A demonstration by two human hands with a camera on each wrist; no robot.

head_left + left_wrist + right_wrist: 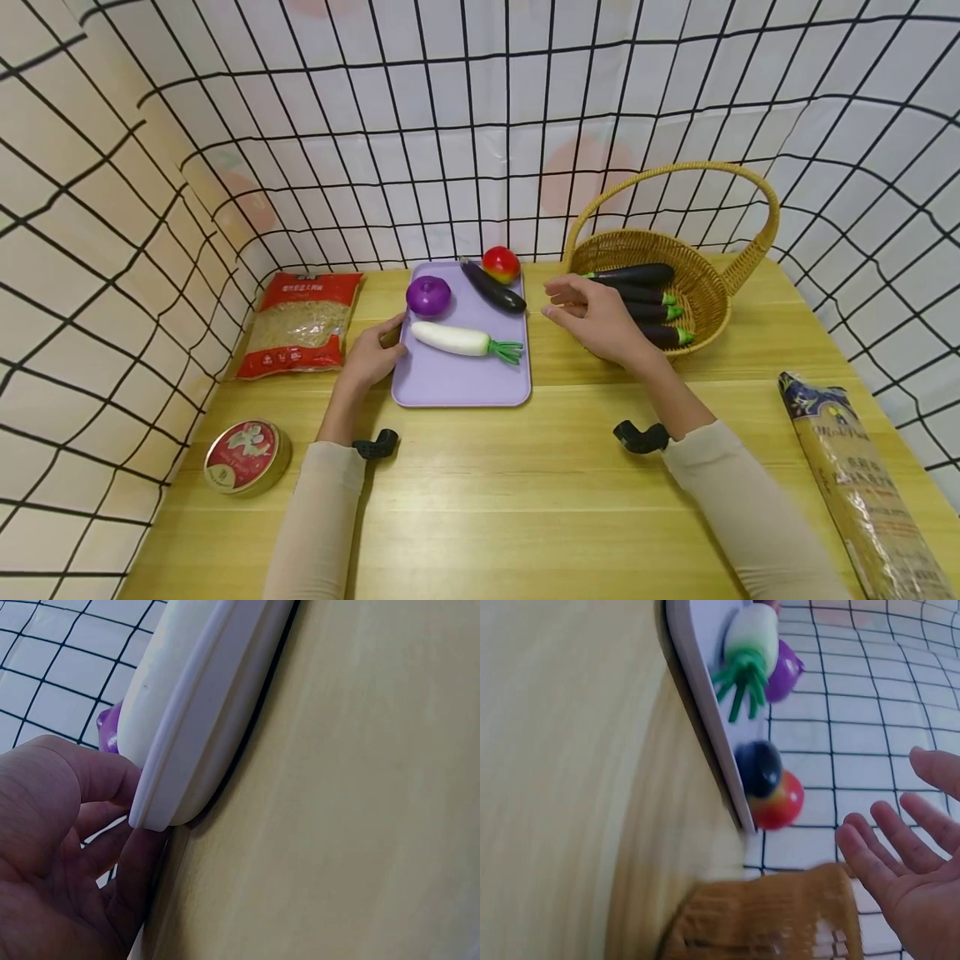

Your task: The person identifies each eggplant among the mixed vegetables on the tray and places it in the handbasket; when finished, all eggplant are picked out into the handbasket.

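Observation:
A lilac tray (pixel 457 387) lies on the table, bearing a white radish (pixel 452 338) with green leaves, a purple onion (pixel 428 296), a dark eggplant (pixel 491 286) and a red-and-yellow fruit (pixel 501 264). At the tray's left edge, my left hand (pixel 372 350) pinches the rim, thumb over it and fingers low at its side, as the left wrist view shows. My right hand (pixel 596 321) hovers between the tray and a wicker basket (pixel 705 279), fingers loosely bent and holding nothing. Inside the basket lie several eggplants (pixel 656 312), partly hidden behind that hand.
Left of the tray lies a red bag of pasta (pixel 300 321), with a round red-lidded tin (pixel 246 457) nearer the front. A long clear-and-blue packet (pixel 862 483) lies along the right side. Black-gridded cloth walls (pixel 480 142) rise behind and at both sides.

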